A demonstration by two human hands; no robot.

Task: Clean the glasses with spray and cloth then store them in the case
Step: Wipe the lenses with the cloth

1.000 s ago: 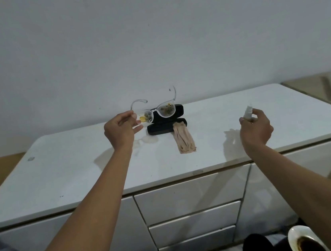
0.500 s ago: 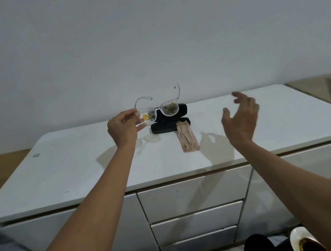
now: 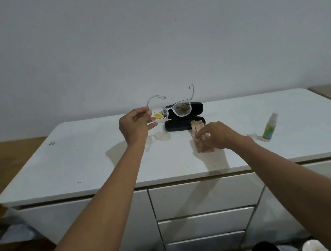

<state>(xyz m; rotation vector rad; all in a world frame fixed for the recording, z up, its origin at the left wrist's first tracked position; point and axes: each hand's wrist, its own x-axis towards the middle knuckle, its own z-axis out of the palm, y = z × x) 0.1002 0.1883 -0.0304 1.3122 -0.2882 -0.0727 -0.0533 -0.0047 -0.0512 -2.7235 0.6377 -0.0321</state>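
Right hand [image 3: 216, 134] has dropped onto cloth [image 3: 200, 139]; left hand [image 3: 134, 127] pinches glasses [image 3: 176, 109].

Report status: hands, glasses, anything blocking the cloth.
Left hand holds dirty glasses up. Right hand on cloth, grip unclear. Spray bottle stands aside. Nothing blocking.

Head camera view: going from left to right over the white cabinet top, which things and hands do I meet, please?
left hand → glasses, which the left hand holds up in front of the black case → right hand reaching onto the cloth → spray bottle, standing alone.
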